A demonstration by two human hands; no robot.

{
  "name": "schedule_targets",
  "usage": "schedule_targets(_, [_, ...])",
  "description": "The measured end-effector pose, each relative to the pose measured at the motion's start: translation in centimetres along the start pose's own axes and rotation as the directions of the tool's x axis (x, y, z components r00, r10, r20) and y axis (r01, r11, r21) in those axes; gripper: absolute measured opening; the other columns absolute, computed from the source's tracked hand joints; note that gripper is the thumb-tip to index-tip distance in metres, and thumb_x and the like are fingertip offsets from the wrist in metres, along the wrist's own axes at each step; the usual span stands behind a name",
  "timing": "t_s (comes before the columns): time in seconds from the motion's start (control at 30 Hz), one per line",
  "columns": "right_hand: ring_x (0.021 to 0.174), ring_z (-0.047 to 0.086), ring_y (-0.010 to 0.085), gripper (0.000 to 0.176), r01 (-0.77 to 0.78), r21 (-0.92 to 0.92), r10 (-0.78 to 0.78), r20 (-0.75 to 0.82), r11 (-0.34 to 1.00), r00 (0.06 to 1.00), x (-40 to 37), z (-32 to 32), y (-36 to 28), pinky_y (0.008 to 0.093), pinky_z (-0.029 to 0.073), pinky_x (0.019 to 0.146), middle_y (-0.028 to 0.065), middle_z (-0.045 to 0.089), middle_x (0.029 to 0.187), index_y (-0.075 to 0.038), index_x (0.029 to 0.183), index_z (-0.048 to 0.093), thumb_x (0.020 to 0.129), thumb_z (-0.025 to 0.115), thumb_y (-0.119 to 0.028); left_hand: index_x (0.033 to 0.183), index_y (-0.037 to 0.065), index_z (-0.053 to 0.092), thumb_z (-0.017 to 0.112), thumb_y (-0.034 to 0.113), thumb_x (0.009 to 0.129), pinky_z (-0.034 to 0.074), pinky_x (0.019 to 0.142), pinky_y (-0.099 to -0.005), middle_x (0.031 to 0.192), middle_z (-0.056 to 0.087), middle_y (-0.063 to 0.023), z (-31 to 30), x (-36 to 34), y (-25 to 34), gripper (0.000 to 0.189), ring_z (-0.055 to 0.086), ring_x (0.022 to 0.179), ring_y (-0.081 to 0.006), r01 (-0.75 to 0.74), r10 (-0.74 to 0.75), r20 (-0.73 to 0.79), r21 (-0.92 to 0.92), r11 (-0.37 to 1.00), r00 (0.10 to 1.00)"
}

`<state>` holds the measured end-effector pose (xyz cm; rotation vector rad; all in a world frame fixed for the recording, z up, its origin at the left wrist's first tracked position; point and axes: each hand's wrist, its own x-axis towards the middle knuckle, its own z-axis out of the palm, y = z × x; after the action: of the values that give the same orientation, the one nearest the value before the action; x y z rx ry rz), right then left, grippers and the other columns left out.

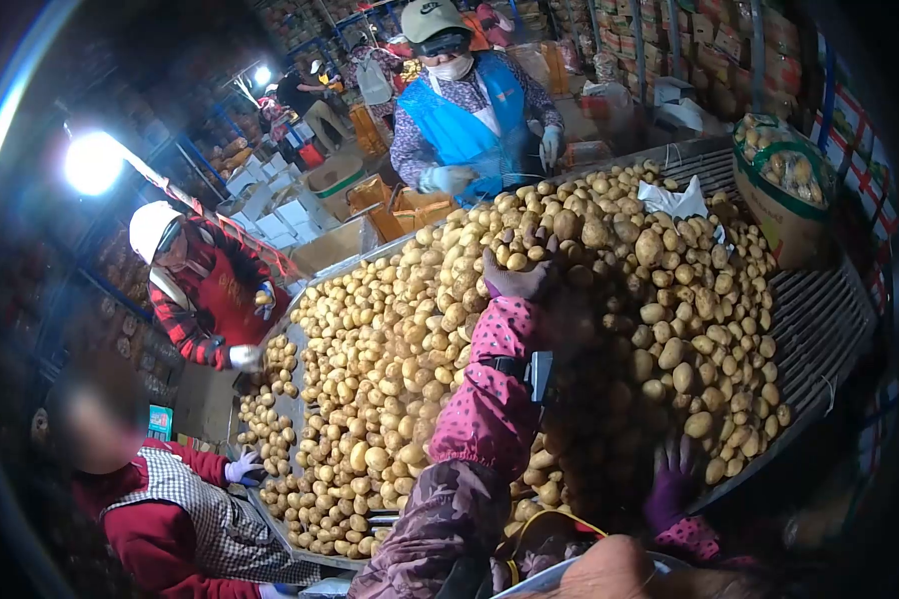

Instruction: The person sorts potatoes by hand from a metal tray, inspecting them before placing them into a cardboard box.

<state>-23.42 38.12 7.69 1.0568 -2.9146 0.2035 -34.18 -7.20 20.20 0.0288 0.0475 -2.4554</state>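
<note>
My left hand (517, 278), in a dark purple-grey glove and a pink dotted sleeve, reaches onto the upper part of a large heap of potatoes (410, 344). Its fingers are spread among the potatoes, and no firm grip shows. Lower right, my right hand (672, 483) wears a purple glove. It lies at the near edge of the heap, fingers apart, with nothing seen in it. Dark shadow covers the potatoes between my hands. A white scrap (673, 200) rests on the heap's far side.
The potatoes lie on a metal sorting table (824, 319) with slats at the right. A full basket (784, 215) stands on it. Across stands a person in a blue apron (479, 110); two people are at the left, one in a red apron (232, 290), one in a checkered apron (195, 509).
</note>
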Motion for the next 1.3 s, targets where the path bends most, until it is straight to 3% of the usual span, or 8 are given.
schedule_targets(0.5, [0.153,0.025,0.0357,0.067,0.123,-0.161,-0.146,-0.138,0.979,0.98,0.4,0.4,1.4,0.0553,0.022,0.123,0.0133,0.04,0.159,-0.009,0.145,0.052,0.081,0.069,-0.016,0.124,0.005,0.056,0.041,0.053,0.104,0.049,0.104,-0.0637,0.143,0.051,-0.0251,-1.1,-2.2,1.5,0.054,0.051,0.131,-0.0453,0.017,-0.015,0.015,-0.12,0.993,1.0])
schedule_targets(0.6, [0.136,0.045,0.034,0.051,0.176,0.281,-0.115,-0.218,0.944,0.969,2.5,-3.6,0.8,0.0482,0.038,0.113,0.016,0.053,0.146,-0.005,0.139,0.058,0.089,0.066,-0.011,0.127,0.006,0.06,0.046,0.048,0.103,0.048,0.106,-0.06,0.14,0.055,-0.0236,0.1,-10.3,3.2,0.05,0.054,0.13,-0.042,0.074,-0.073,0.014,-0.251,0.965,0.997])
schedule_targets(0.7, [0.109,0.064,0.0294,0.037,0.396,0.222,-0.249,-0.491,0.891,0.835,8.0,-3.8,1.9,0.0401,0.05,0.096,0.0179,0.065,0.13,0.002,0.134,0.061,0.098,0.064,-0.009,0.134,0.009,0.06,0.052,0.042,0.102,0.047,0.108,-0.057,0.142,0.056,-0.0215,-1.9,-21.2,4.9,0.047,0.053,0.132,-0.0402,0.044,-0.047,-0.008,-0.23,0.972,0.999])
schedule_targets(0.9, [0.13,0.056,0.0248,0.039,0.514,0.663,-0.494,-0.241,0.544,0.835,11.4,-5.0,-13.7,0.0361,0.042,0.112,0.0152,0.061,0.14,0.002,0.141,0.057,0.104,0.059,-0.01,0.14,0.012,0.055,0.05,0.041,0.102,0.05,0.104,-0.052,0.144,0.056,-0.0208,-11.0,-47.4,9.1,0.048,0.057,0.129,-0.038,-0.074,0.038,-0.291,-0.115,0.991,0.956])
schedule_targets(0.97, [0.13,0.056,0.0245,0.039,0.656,0.639,-0.679,-0.272,0.403,0.682,10.3,-2.1,-18.3,0.0368,0.041,0.113,0.015,0.061,0.14,0.002,0.141,0.056,0.103,0.058,-0.009,0.139,0.008,0.055,0.049,0.042,0.101,0.055,0.098,-0.0488,0.139,0.06,-0.0207,-16.5,-54.5,8.2,0.051,0.063,0.12,-0.0357,-0.181,0.139,-0.21,-0.197,0.963,0.968])
schedule_targets(1.0, [0.13,0.056,0.0246,0.039,0.65,0.688,-0.744,-0.24,0.323,0.623,9.1,-1.7,-21.5,0.0371,0.041,0.113,0.0148,0.061,0.14,0.002,0.141,0.056,0.103,0.057,-0.009,0.138,0.006,0.056,0.048,0.041,0.1,0.057,0.094,-0.0499,0.135,0.062,-0.021,-15.8,-58.2,8.7,0.052,0.066,0.113,-0.0355,-0.253,0.199,-0.478,-0.052,0.966,0.855])
schedule_targets(1.2, [0.131,0.057,0.0253,0.039,0.619,0.779,-0.982,-0.028,0.096,0.188,-2.4,2.7,-35.5,0.0378,0.043,0.111,0.0139,0.064,0.134,0.002,0.137,0.06,0.099,0.061,-0.007,0.124,-0.002,0.056,0.061,0.022,0.093,0.058,0.07,-0.0399,0.124,0.062,-0.0256,-23.4,-79.7,5.0,0.039,0.066,0.099,-0.0376,-0.699,0.586,-0.575,0.032,0.714,0.572])
schedule_targets(1.3, [0.128,0.058,0.0307,0.04,0.605,0.795,-0.999,0.006,0.034,0.048,-7.3,4.8,-40.0,0.0406,0.045,0.11,0.0175,0.063,0.135,0.003,0.133,0.061,0.093,0.067,-0.001,0.091,-0.003,0.065,0.061,0.015,0.087,0.061,0.083,-0.0456,0.092,0.066,-0.013,-20.9,-86.7,1.8,0.019,0.065,0.08,-0.03,-0.902,0.679,-0.722,0.193,0.387,0.137])
